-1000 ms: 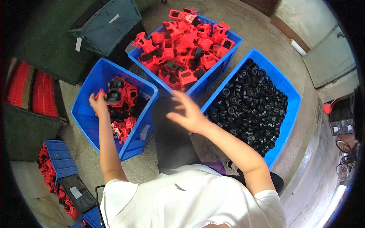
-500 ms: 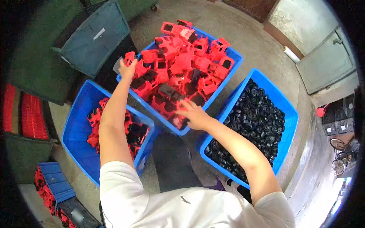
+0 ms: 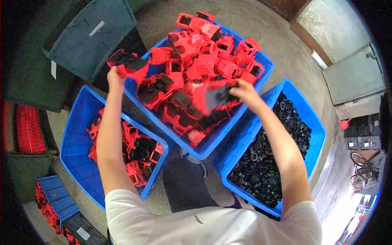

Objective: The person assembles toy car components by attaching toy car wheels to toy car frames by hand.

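Observation:
My left hand (image 3: 116, 79) grips a red toy truck body (image 3: 136, 73) with a black underside, lifted over the left edge of the middle blue bin (image 3: 198, 154). In my right hand (image 3: 248, 96) is another red and black toy truck body (image 3: 210, 98), smeared by motion, above the right side of that bin. Beneath both hands lies a heaped pile of red toy truck bodies (image 3: 204, 67), several of them with their black undersides up. Fingertips of both hands are partly hidden by the pieces.
At the right, a blue bin (image 3: 313, 132) holds many black toy wheels (image 3: 265, 163). A blue bin (image 3: 75, 130) at the left contains red toy trucks (image 3: 136, 173), some with wheels. Dark green crates (image 3: 94, 41) stand far left; a grey cabinet door (image 3: 353, 75) is far right.
Both hands have risen from the pile, each with a truck body. My left hand moved left and slightly nearer; my right hand moved right and farther away. The view has shifted slightly.

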A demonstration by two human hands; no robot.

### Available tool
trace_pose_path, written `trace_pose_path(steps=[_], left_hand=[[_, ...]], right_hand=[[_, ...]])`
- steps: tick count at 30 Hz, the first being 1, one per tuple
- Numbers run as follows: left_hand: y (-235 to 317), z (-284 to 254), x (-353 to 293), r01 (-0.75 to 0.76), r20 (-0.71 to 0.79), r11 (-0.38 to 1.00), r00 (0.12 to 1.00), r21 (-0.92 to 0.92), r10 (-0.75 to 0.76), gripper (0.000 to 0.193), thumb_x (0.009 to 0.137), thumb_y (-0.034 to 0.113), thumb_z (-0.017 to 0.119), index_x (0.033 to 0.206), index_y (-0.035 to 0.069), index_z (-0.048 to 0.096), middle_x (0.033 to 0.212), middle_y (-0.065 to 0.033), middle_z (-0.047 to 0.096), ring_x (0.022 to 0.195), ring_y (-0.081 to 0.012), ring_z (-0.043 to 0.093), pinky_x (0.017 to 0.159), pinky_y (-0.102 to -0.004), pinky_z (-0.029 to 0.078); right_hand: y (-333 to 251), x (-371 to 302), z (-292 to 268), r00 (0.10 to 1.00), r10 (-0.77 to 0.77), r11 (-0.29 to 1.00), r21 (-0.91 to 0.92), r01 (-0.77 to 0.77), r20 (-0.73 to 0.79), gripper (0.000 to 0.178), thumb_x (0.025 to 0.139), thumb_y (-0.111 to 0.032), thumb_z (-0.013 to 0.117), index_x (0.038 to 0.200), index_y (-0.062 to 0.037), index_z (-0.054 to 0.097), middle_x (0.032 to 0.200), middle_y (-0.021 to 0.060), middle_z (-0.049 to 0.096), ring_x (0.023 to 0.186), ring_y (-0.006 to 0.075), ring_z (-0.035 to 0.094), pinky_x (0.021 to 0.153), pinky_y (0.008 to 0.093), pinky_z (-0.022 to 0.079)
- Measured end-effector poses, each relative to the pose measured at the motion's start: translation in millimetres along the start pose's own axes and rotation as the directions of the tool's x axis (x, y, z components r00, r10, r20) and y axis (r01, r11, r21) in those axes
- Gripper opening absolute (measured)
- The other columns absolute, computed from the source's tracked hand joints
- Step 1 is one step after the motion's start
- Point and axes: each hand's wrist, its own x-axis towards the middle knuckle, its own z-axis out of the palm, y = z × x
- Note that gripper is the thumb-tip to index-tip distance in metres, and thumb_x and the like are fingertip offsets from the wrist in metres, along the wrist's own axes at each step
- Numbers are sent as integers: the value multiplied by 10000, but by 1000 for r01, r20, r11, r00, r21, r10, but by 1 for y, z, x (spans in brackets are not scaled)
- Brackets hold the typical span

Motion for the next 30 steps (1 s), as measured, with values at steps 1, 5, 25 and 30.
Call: trace_pose_path(steps=[1,5,25,30], left_hand=[[10,17,-15,136,169,966,981,-220,-100,314,856,234,510,1051,9,612,1023,-141,666,905,-288,653,841,-439,529],[16,15,-46,679,578,732,576,55,-578,312,931,251,453,1090,35,613,1019,-112,677,892,-279,659,833,-409,537],[-73,81,-112,415,591,789,523,454,-615,355,904,95,496,1257,63,504,1135,-63,617,956,-168,645,803,-317,547],[-82,68,-136,182,527,813,680,552,-510,266,888,146,566,1142,68,571,1052,11,603,1010,-108,540,864,-260,428]], right_hand=[[14,12,-16,999,-32,904,426,26,7,342,882,-112,576,1210,-17,560,1131,93,644,1022,200,625,895,350,508],[32,55,-15,999,-24,824,566,3,30,364,909,-154,588,1238,-8,531,1183,73,621,1067,198,604,935,346,475],[25,113,91,929,-275,539,-760,363,249,458,630,-472,750,977,-175,718,980,111,602,1014,388,462,867,465,428],[17,59,103,857,-479,443,-791,422,190,334,658,-304,750,925,-109,705,925,124,575,944,361,494,827,442,430]])
